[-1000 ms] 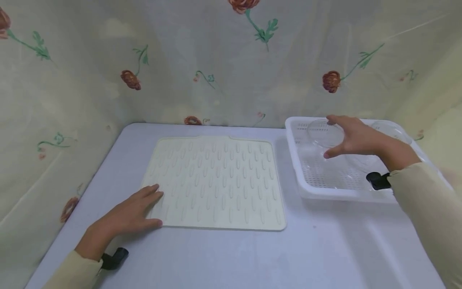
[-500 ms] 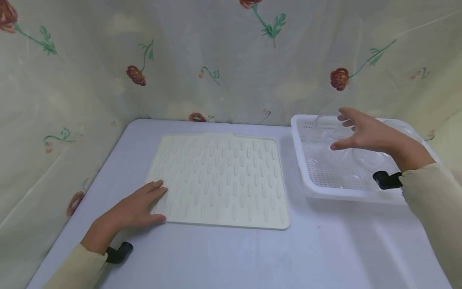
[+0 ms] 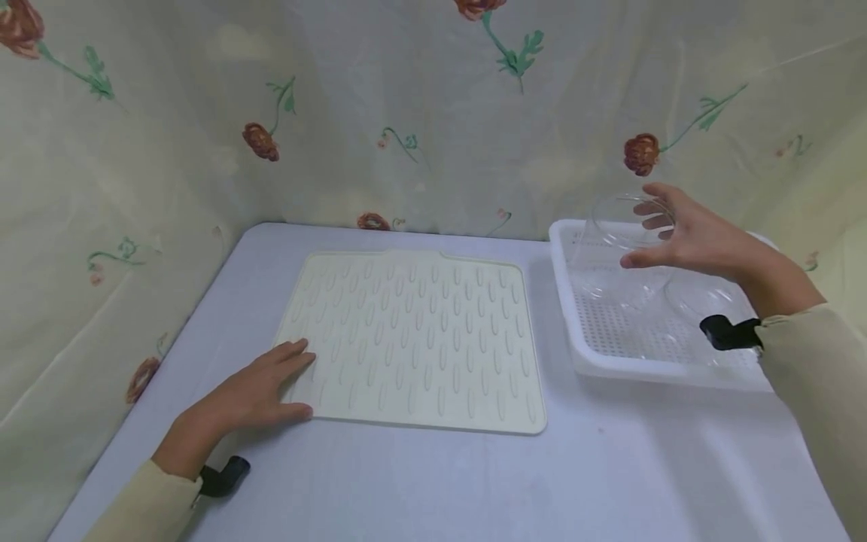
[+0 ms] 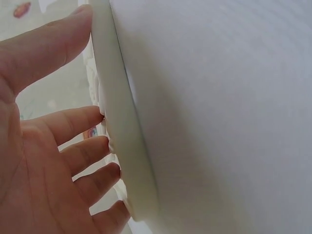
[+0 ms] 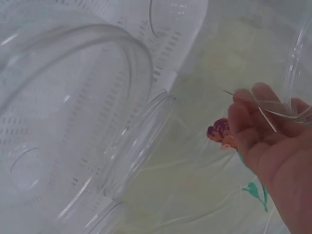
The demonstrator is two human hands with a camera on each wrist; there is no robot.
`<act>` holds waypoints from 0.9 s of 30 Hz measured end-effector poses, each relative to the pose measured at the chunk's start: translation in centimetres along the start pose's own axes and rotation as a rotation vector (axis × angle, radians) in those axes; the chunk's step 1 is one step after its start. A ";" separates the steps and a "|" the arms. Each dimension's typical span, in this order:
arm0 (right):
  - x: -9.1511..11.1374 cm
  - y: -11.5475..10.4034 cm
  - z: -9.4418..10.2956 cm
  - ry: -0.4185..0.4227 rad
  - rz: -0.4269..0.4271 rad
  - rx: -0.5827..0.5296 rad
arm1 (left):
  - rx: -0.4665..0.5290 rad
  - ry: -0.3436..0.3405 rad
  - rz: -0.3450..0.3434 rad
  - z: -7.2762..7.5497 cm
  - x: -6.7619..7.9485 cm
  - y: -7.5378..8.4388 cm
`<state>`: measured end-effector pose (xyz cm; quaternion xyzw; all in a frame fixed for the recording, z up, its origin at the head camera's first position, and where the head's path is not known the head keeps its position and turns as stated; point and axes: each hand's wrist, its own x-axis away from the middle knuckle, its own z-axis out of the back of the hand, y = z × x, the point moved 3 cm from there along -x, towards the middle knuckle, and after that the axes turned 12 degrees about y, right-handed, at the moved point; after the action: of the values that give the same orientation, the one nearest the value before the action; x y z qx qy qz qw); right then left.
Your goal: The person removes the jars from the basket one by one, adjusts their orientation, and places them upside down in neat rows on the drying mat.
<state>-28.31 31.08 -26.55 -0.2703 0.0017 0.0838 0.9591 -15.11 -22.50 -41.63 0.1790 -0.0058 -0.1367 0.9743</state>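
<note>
My right hand (image 3: pixel 698 239) holds a clear round bowl (image 3: pixel 618 220) by its side, above the back left of the white plastic basket (image 3: pixel 667 370). In the right wrist view, the curled fingers lie against the clear wall of this bowl. Other clear round vessels (image 5: pixel 139 63) stand in the basket below. To the left, my left hand (image 3: pixel 250 388) rests at the near left corner of a cream ribbed mat (image 3: pixel 420 339). Its fingers are spread and fairly straight, with the fingertips on the mat's edge in the left wrist view.
Both the mat and the basket stand on a white tabletop (image 3: pixel 474 489), the basket to the mat's right. A curtain (image 3: pixel 433 150) with printed flowers hangs close behind and to the left of the table.
My right hand has risen from the basket, lifting the clear bowl above the rim. The left hand stays at the mat's corner. The head view has shifted slightly.
</note>
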 end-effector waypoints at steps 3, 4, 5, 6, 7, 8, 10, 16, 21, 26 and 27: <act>0.0 -0.2 0.3 0.015 0.007 -0.008 | 0.001 -0.003 0.005 0.0 -0.1 0.1; 0.0 -0.2 0.4 0.023 0.013 -0.011 | 0.001 -0.005 0.007 0.0 -0.1 0.2; -0.1 -0.4 0.5 0.034 0.018 -0.011 | 0.000 -0.006 0.006 0.0 -0.1 0.2; -0.1 -0.5 0.6 0.043 0.023 -0.011 | -0.002 -0.007 0.008 0.0 -0.1 0.2; -0.1 -0.6 0.7 0.050 0.029 -0.014 | -0.004 -0.008 0.006 0.0 -0.1 0.2; -0.2 -0.8 0.8 0.058 0.036 -0.015 | -0.005 -0.009 0.005 0.0 -0.1 0.2; -0.3 -1.2 1.0 0.079 0.053 -0.015 | -0.007 -0.009 0.003 0.0 -0.1 0.1; -0.6 -2.5 1.3 0.109 0.094 -0.048 | 0.005 -0.011 0.004 0.1 -0.2 0.0; -1.1 -3.7 1.1 0.105 0.110 -0.041 | 0.005 -0.018 0.014 0.1 -0.2 0.0; -1.4 -5.6 0.7 0.085 0.165 -0.045 | 0.000 -0.021 0.014 0.0 -0.2 -0.1; -1.4 -6.0 0.6 0.083 0.171 -0.042 | -0.003 -0.021 0.013 0.0 -0.2 -0.1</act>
<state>-28.80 26.12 -22.89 -0.2923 0.0627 0.1541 0.9418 -15.33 -22.54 -41.66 0.1760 -0.0172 -0.1320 0.9753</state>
